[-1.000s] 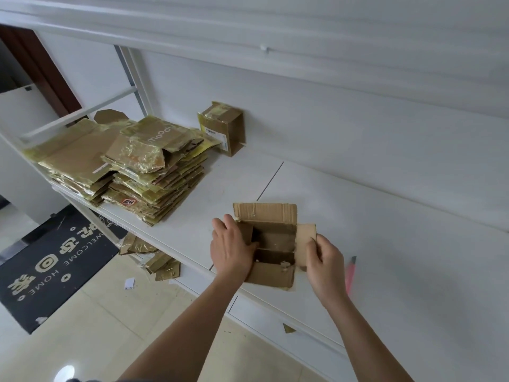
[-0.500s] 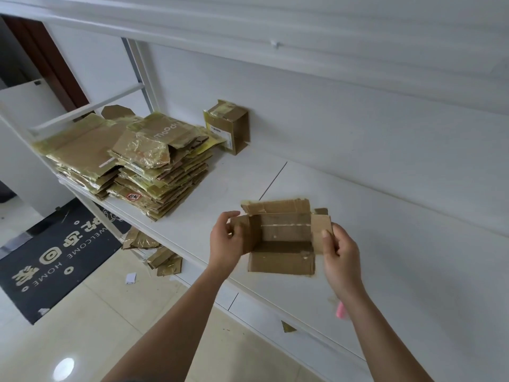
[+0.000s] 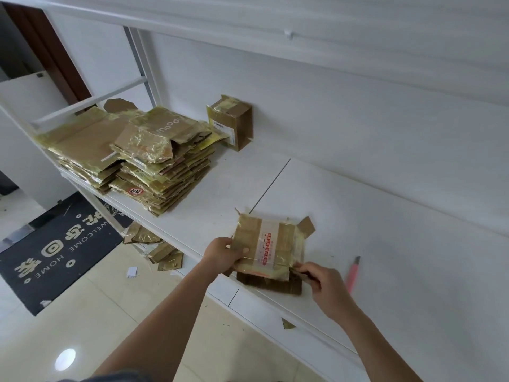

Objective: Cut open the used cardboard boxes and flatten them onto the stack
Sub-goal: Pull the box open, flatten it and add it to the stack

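A: What changed on the small cardboard box (image 3: 271,245)?

B: A second ago it was open toward the camera, inside showing. Now it's turned over, taped and labelled face up, and mostly collapsed. One flap still sticks up at its far right corner.

A: Hands?

B: Left hand (image 3: 223,255) grips the left edge, thumb on top. Right hand (image 3: 321,281) pinches the near right corner, fingers curled on a flap or a tape end, can't tell which.

A: Where is it?

B: Over the near edge of the white shelf (image 3: 413,244), well right of the stack of flattened boxes (image 3: 154,161). Whether it's resting on the shelf or held just above, can't tell.

A: Knife?

B: Pink utility knife (image 3: 353,274) lies on the shelf just right of the right hand, untouched.

A: Meaning?

B: Cutting looks done on this one. I'd say it's nearly flat; next is pressing down that flap and moving it left onto the stack. One intact taped box (image 3: 232,121) waits against the wall behind the stack.
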Tool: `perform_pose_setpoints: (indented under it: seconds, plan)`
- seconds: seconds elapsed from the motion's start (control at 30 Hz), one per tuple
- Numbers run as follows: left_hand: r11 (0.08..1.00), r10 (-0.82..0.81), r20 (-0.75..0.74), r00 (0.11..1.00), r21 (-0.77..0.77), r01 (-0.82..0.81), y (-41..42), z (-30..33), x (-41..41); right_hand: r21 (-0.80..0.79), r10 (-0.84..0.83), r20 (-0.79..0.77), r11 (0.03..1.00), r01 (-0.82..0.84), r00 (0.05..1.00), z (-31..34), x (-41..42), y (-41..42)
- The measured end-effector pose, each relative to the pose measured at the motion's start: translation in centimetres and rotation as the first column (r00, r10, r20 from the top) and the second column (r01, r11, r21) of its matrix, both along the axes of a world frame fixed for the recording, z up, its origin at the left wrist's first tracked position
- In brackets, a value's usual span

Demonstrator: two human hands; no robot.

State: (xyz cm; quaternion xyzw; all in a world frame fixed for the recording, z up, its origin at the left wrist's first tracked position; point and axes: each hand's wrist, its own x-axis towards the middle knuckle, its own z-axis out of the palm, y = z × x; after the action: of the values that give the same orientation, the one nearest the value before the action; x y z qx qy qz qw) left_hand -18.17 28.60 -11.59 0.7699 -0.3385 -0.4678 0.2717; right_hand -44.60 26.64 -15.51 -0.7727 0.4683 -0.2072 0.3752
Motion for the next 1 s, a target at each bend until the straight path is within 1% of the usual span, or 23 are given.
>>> perform_pose_setpoints:
  seconds: [0.03,0.13,0.17,0.2,0.3,0.37,0.4,0.43,0.47,0.53,0.57,0.6,0.63,0.67,0.7,0.73,0.77,0.8,0.83,0.87,0.9,0.93,1.0]
  plan:
    - [1.0,-0.007,0.008,1.0,0.007,0.006,-0.1,-0.1,-0.2,0.043,-0.008,0.016,0.999,0.008,1.0,0.1,0.0,-0.1]
    - [0.998,0.058,0.014,0.998,-0.002,-0.058,-0.1,-0.5,-0.3,0.249,-0.061,0.084,0.968,0.039,0.995,1.0,-0.1,-0.5]
    - [0.997,0.08,-0.005,0.997,-0.009,-0.08,-0.1,-0.6,-0.2,0.288,-0.092,0.111,0.956,0.056,0.99,1.3,0.0,-0.6]
    - [0.994,0.105,-0.047,0.993,-0.022,-0.106,0.0,-0.7,0.0,0.283,-0.125,0.133,0.955,0.084,0.983,1.6,0.2,-0.8]
    - [0.979,0.173,-0.179,0.969,-0.073,-0.188,0.3,-0.7,-0.1,0.106,-0.192,0.159,0.979,0.177,0.968,1.7,1.1,-1.2]
    - [0.974,0.189,-0.168,0.968,-0.093,-0.206,0.3,-0.7,-0.2,0.035,-0.238,0.15,0.971,0.235,0.96,1.6,1.8,-1.4]
    - [0.977,0.179,-0.146,0.973,-0.092,-0.194,0.1,-0.5,-0.2,0.009,-0.258,0.122,0.966,0.259,0.959,1.4,2.0,-1.6]
    - [0.981,0.162,-0.123,0.979,-0.084,-0.172,-0.1,-0.4,-0.1,-0.017,-0.262,0.064,0.964,0.264,0.963,1.2,2.1,-1.9]
    - [0.987,0.132,-0.092,0.987,-0.076,-0.139,-0.3,-0.4,0.1,-0.041,-0.247,-0.027,0.968,0.246,0.969,1.1,2.1,-2.2]
    - [0.997,0.049,0.031,0.998,-0.064,-0.047,-0.7,-0.5,0.6,-0.049,-0.156,-0.256,0.988,0.148,0.954,0.5,2.1,-2.7]
    - [0.999,0.001,0.126,0.992,-0.043,0.004,-0.8,-0.6,0.7,-0.04,-0.094,-0.371,0.996,0.085,0.924,0.3,2.2,-2.8]
    - [0.998,-0.057,0.262,0.963,0.002,0.059,-0.8,-0.8,0.8,-0.029,-0.035,-0.477,0.999,0.024,0.878,0.0,2.4,-2.9]
    - [0.992,-0.128,0.442,0.888,0.061,0.113,-0.8,-1.2,0.8,-0.016,0.011,-0.564,1.0,-0.025,0.826,-0.3,2.6,-3.0]
    - [0.982,-0.19,0.608,0.771,0.097,0.165,-0.7,-1.6,0.6,-0.003,0.04,-0.627,0.999,-0.053,0.778,-0.6,2.9,-3.0]
    - [0.969,-0.222,0.716,0.661,0.088,0.23,-0.7,-1.9,0.3,-0.004,0.047,-0.67,0.998,-0.067,0.74,-0.8,3.3,-3.1]
    - [0.949,-0.24,0.758,0.607,0.051,0.312,-0.8,-2.2,-0.2,-0.025,0.04,-0.701,0.996,-0.08,0.712,-0.8,3.7,-3.2]
    - [0.913,-0.292,0.747,0.597,0.032,0.407,-0.9,-2.5,-0.7,-0.062,0.025,-0.718,0.993,-0.1,0.696,-0.7,4.1,-3.4]
    - [0.867,-0.376,0.705,0.601,0.04,0.496,-1.0,-2.9,-1.2,-0.109,0.013,-0.718,0.985,-0.131,0.696,-0.8,4.4,-3.6]
    - [0.824,-0.473,0.639,0.607,0.078,0.56,-1.0,-3.5,-1.6,-0.14,0.019,-0.7,0.977,-0.163,0.714,-0.9,4.7,-3.9]
    - [0.792,-0.558,0.556,0.616,0.134,0.596,-0.8,-4.2,-1.9,-0.133,0.052,-0.673,0.973,-0.19,0.738,-1.2,4.8,-4.1]
    - [0.768,-0.613,0.486,0.623,0.182,0.614,-0.4,-4.9,-2.1,-0.086,0.106,-0.651,0.974,-0.212,0.751,-1.5,4.7,-4.3]
    - [0.753,-0.641,0.45,0.622,0.211,0.623,0.0,-5.6,-2.0,-0.008,0.17,-0.649,0.973,-0.231,0.742,-1.9,4.5,-4.4]
    - [0.735,-0.661,0.456,0.595,0.237,0.635,0.6,-6.7,-1.9,0.143,0.273,-0.688,0.959,-0.243,0.673,-2.6,4.1,-4.7]
